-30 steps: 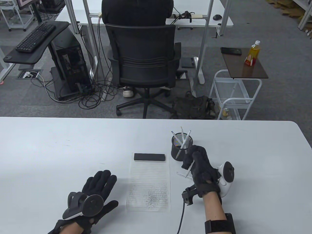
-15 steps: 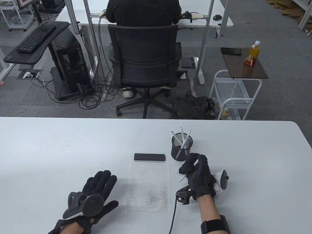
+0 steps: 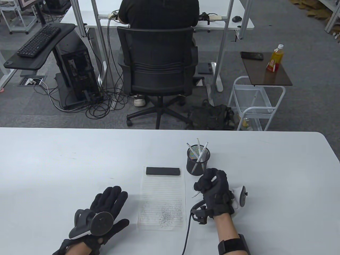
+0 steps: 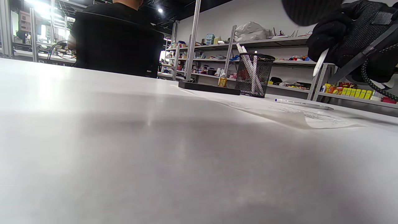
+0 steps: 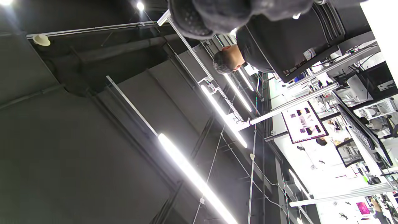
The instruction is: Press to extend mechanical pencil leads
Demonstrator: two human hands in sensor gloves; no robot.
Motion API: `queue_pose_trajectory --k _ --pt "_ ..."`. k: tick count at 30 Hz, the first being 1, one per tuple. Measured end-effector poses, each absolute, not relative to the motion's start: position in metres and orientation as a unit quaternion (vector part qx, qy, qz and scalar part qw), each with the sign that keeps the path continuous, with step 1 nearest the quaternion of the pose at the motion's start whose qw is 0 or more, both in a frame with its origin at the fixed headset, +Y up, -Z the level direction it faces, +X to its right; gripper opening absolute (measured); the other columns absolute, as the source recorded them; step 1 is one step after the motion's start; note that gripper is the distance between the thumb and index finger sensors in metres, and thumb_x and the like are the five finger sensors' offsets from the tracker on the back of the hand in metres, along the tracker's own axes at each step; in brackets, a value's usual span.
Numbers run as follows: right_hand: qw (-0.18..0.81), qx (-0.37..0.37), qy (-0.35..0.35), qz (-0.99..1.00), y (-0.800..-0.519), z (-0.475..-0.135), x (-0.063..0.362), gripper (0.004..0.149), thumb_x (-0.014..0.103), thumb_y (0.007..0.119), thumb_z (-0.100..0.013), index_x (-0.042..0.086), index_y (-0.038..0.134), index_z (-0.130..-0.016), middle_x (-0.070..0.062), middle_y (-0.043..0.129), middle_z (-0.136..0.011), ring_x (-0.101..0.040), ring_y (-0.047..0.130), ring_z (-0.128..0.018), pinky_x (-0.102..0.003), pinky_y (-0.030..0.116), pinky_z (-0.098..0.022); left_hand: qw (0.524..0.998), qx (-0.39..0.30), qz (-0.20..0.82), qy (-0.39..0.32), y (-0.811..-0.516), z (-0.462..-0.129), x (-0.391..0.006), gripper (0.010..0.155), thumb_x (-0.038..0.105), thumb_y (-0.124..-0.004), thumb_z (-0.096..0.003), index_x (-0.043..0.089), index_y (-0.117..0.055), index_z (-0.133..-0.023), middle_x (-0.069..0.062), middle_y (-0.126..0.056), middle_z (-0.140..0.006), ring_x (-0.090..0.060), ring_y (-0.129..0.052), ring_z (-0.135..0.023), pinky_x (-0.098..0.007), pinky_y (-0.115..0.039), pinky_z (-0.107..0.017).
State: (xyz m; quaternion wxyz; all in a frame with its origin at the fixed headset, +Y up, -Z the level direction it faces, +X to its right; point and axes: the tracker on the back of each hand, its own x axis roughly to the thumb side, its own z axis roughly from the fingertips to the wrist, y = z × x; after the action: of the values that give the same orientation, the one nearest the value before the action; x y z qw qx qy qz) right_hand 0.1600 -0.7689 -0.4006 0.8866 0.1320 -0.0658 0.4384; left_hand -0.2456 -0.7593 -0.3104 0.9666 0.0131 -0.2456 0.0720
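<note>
My right hand (image 3: 209, 186) grips a white mechanical pencil (image 3: 196, 194) in a closed fist just in front of the cup, tip pointing down-left above the table. Its upper end (image 3: 213, 179) shows between the curled fingers. In the left wrist view the hand (image 4: 345, 28) holds the pencil (image 4: 320, 60) tilted above the table. A second white pencil (image 4: 303, 104) lies on the table under the hand, mostly hidden in the table view. A black mesh cup (image 3: 198, 162) holds three more pencils. My left hand (image 3: 109, 204) rests flat and empty, fingers spread.
A lined sheet of paper (image 3: 162, 202) with grey scribble marks lies between the hands, with a black bar (image 3: 162, 171) on its far end. The right wrist view shows only the ceiling and gloved fingers (image 5: 217, 15). A cable runs from the right wrist to the near table edge.
My right hand has drawn slightly toward me and left and curled tighter round the pencil, which now tilts lower. The left hand has not moved.
</note>
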Motion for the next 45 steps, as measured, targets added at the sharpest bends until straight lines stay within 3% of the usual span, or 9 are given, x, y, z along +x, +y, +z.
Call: queue_pose_trajectory --k 3,6,12,18,23,28,33,39,45 --pt "0.889 0.127 -0.068 0.435 -0.772 -0.402 0.159 0.052 0.046 0.057 -0.061 0.004 0.081 -0.079 -0.008 0.088 -0.048 -0.036 0.087 -0.037 -0.061 0.080 -0.037 0.966 0.014 0.074 -0.246 -0.759 -0.310 -0.246 0.092 0.064 -0.067 -0.0453 0.026 -0.021 -0.114 -0.012 -0.019 -0.120 -0.045 -0.028 -0.112 -0.066 -0.035 -0.077" --pt "0.894 0.143 -0.066 0.419 -0.773 -0.400 0.158 0.065 0.058 0.051 -0.059 0.004 0.082 -0.078 -0.009 0.087 -0.049 -0.037 0.086 -0.038 -0.062 0.078 -0.038 0.966 0.016 0.073 -0.246 -0.759 -0.310 -0.246 0.092 0.064 -0.067 -0.0453 0.026 -0.021 -0.114 -0.012 -0.018 -0.120 -0.045 -0.028 -0.112 -0.065 -0.035 -0.077" --pt "0.887 0.135 -0.059 0.437 -0.774 -0.400 0.156 0.051 0.043 0.057 -0.062 0.002 0.079 -0.082 -0.008 0.087 -0.048 -0.037 0.086 -0.037 -0.062 0.079 -0.039 0.966 0.017 0.073 -0.246 -0.759 -0.311 -0.247 0.092 0.064 -0.067 -0.0453 0.026 -0.021 -0.114 -0.012 -0.018 -0.120 -0.045 -0.028 -0.112 -0.066 -0.035 -0.077" --pt "0.892 0.139 -0.067 0.425 -0.777 -0.400 0.155 0.065 0.057 0.051 -0.059 0.003 0.080 -0.083 -0.008 0.087 -0.048 -0.036 0.086 -0.038 -0.061 0.078 -0.039 0.967 0.017 0.075 -0.245 -0.759 -0.311 -0.247 0.092 0.064 -0.067 -0.0453 0.025 -0.021 -0.114 -0.012 -0.019 -0.120 -0.045 -0.028 -0.112 -0.065 -0.035 -0.077" --pt "0.886 0.135 -0.058 0.439 -0.776 -0.399 0.154 0.051 0.043 0.056 -0.062 0.002 0.077 -0.084 -0.008 0.087 -0.049 -0.037 0.086 -0.038 -0.063 0.079 -0.039 0.966 0.017 0.073 -0.246 -0.759 -0.311 -0.247 0.092 0.064 -0.067 -0.0453 0.025 -0.021 -0.114 -0.012 -0.018 -0.120 -0.045 -0.028 -0.112 -0.066 -0.035 -0.077" --pt "0.887 0.133 -0.062 0.437 -0.782 -0.398 0.148 0.060 0.053 0.054 -0.060 0.004 0.079 -0.084 -0.007 0.087 -0.048 -0.035 0.086 -0.037 -0.060 0.079 -0.039 0.966 0.016 0.074 -0.247 -0.760 -0.311 -0.246 0.092 0.064 -0.067 -0.0453 0.025 -0.021 -0.114 -0.012 -0.018 -0.120 -0.045 -0.028 -0.112 -0.065 -0.035 -0.077" --pt "0.878 0.131 -0.044 0.459 -0.787 -0.396 0.140 0.051 0.042 0.056 -0.061 0.001 0.076 -0.085 -0.008 0.087 -0.049 -0.036 0.086 -0.038 -0.062 0.079 -0.039 0.966 0.020 0.074 -0.247 -0.759 -0.311 -0.247 0.092 0.064 -0.067 -0.0453 0.025 -0.021 -0.114 -0.012 -0.018 -0.120 -0.045 -0.028 -0.112 -0.066 -0.035 -0.077" --pt "0.875 0.142 -0.045 0.460 -0.790 -0.394 0.131 0.061 0.052 0.053 -0.060 0.003 0.079 -0.084 -0.007 0.087 -0.048 -0.036 0.086 -0.038 -0.061 0.079 -0.039 0.966 0.018 0.073 -0.248 -0.759 -0.311 -0.246 0.092 0.064 -0.067 -0.0453 0.025 -0.021 -0.114 -0.012 -0.019 -0.120 -0.045 -0.028 -0.112 -0.065 -0.035 -0.077" --pt "0.869 0.145 -0.028 0.473 -0.795 -0.392 0.118 0.058 0.048 0.053 -0.060 0.002 0.079 -0.084 -0.009 0.087 -0.049 -0.036 0.086 -0.039 -0.062 0.078 -0.040 0.966 0.018 0.073 -0.249 -0.760 -0.310 -0.246 0.092 0.064 -0.067 -0.0454 0.025 -0.021 -0.114 -0.012 -0.019 -0.120 -0.045 -0.028 -0.112 -0.065 -0.035 -0.077"
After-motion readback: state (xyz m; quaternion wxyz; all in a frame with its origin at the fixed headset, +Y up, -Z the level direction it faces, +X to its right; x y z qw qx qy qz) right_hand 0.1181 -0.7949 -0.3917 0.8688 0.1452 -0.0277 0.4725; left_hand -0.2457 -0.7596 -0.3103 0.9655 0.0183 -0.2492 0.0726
